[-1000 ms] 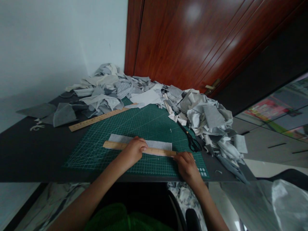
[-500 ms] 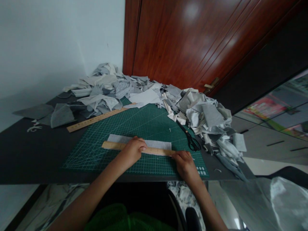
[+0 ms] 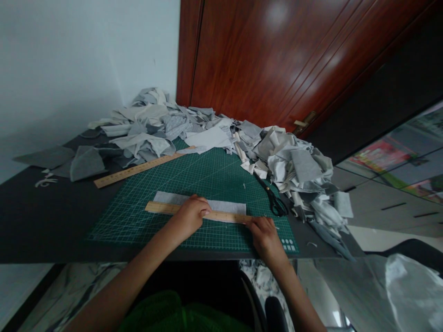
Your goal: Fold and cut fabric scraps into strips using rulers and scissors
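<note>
A strip of light grey cloth (image 3: 228, 206) lies flat on the green cutting mat (image 3: 207, 177). Across its near part runs a wooden ruler (image 3: 224, 216), sticking out a little past the cloth on the left. My left hand (image 3: 190, 215) is closed on the middle of the ruler, fingers bent and thumb against it. At the ruler's right end, my right hand (image 3: 263, 233) has its fingers curled round it, beside the cloth's right edge. The undersides of the fingers are hidden in both hands.
Black scissors (image 3: 277, 205) rest on the mat's right side. A second wooden ruler (image 3: 138, 168) lies aslant at the left. Heaped cloth scraps (image 3: 152, 122) line the back, with another pile (image 3: 304, 166) at right. The dark table's front edge (image 3: 214, 256) is close by.
The view has shifted very slightly. Both hands, the ruler and the cloth strip keep their places on the mat.
</note>
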Tool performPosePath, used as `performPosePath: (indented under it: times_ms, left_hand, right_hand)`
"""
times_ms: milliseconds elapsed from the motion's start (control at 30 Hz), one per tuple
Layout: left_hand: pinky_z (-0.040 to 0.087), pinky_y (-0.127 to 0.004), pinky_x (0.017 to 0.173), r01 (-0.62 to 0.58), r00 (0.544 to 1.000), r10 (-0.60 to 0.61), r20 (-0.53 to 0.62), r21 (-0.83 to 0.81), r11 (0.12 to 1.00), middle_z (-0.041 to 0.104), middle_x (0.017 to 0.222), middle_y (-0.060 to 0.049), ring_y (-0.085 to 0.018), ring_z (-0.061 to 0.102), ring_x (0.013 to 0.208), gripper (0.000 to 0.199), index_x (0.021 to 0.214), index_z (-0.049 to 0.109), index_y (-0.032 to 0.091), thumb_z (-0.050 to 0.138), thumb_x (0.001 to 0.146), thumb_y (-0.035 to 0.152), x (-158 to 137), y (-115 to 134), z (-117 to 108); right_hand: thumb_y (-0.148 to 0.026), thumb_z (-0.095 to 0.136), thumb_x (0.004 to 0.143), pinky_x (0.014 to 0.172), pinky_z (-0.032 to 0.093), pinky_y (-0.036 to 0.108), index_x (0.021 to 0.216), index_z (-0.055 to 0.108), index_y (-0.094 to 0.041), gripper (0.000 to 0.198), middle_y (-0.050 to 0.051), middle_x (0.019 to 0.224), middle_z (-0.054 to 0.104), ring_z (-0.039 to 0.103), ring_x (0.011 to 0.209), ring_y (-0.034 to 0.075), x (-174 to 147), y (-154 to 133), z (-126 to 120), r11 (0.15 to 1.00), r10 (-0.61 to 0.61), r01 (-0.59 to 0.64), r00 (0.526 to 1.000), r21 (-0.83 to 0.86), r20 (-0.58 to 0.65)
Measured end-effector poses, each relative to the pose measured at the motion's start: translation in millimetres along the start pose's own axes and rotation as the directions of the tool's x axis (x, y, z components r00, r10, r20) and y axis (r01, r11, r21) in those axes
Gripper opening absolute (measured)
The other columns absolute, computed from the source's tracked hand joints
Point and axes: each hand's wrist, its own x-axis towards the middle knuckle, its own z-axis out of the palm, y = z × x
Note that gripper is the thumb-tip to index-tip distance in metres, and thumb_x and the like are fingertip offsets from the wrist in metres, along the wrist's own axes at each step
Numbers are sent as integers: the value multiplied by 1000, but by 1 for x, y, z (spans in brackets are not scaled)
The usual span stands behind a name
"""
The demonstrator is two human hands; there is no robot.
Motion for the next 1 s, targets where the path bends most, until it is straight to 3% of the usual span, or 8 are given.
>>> performPosePath:
  times_ms: [667, 900, 1000]
  left_hand:
    - [47, -34, 86, 4, 1000, -5, 18, 53, 999, 74, 85, -3, -20, 66, 85, 29, 73, 72, 18, 55, 82, -4, 1, 2, -1]
    - [49, -37, 89, -11, 999, -4, 53, 278, 961, 70, 79, -3, -21, 64, 83, 38, 71, 68, 18, 45, 71, -13, -4, 28, -6]
    - [51, -41, 91, 18, 995, -62, 78, 464, 886, 72, 90, -11, -28, 65, 97, 38, 81, 73, 14, 47, 73, -12, -9, 52, -3]
  right_hand:
    - [0, 51, 97, 84, 45, 39, 103, 68, -19, 26, 9, 101, 69, 59, 93, 26, 11, -8, 10, 991, 15, -8, 998, 133, -54]
    - [3, 52, 93, 82, 45, 42, 100, 70, -18, 28, 9, 95, 70, 61, 89, 28, 7, -6, -8, 997, 69, -70, 997, 39, 34]
    - [-4, 53, 97, 80, 46, 41, 102, 70, -19, 23, 9, 94, 71, 63, 87, 26, 7, -9, -10, 988, 130, -124, 989, 90, -68]
